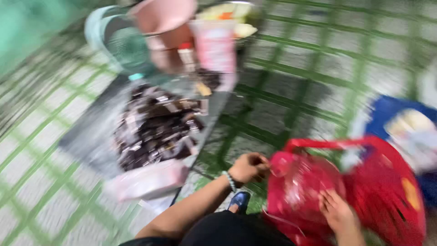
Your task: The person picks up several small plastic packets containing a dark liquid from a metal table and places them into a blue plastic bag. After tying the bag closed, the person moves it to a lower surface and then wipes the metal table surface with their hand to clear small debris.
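Note:
The picture is blurred by motion. My left hand, with a bead bracelet on the wrist, pinches the upper edge of a red plastic bag. My right hand lies against the bag's lower right side, gripping it. The bag sits in front of a red basket with a red handle. My foot in a blue sandal shows below the left hand.
A dark tray on the green-lined tiled floor holds a heap of small dark pieces. A pink packet lies at its near end. Pink and green containers stand behind. A blue bag sits at right.

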